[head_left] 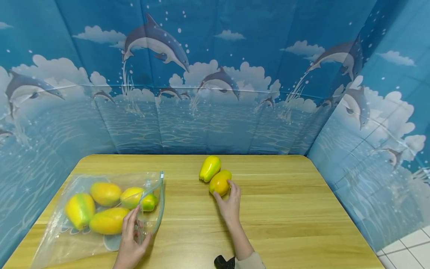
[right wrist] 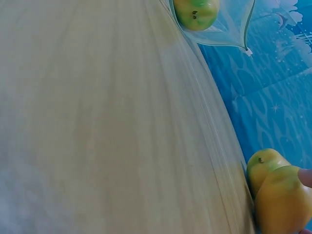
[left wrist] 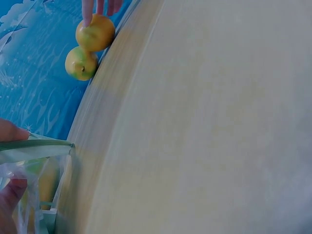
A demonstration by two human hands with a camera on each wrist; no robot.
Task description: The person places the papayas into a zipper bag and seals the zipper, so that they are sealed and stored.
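Observation:
A clear zip bag point(head_left: 111, 243) lies on the left of the table with several yellow-green papayas inside, one papaya point(head_left: 148, 203) close to its mouth. My left hand point(head_left: 131, 235) holds the bag's edge near the opening; in the left wrist view, its digits are at the green zip strip point(left wrist: 39, 145) and the plastic below it. Right of the bag, my right hand point(head_left: 230, 203) grips a yellow papaya point(head_left: 220, 182) on the table between thumb and fingers. Touching it, farther back, is another papaya point(head_left: 209, 168). The right wrist view shows only fingertips point(right wrist: 305, 177) at the gripped papaya.
The wooden table point(head_left: 285, 216) has its far edge against a blue dolphin-print curtain point(head_left: 215, 123), which also hangs along both sides. A black object point(head_left: 224, 262) is at the front edge beside my right sleeve point(head_left: 250, 261).

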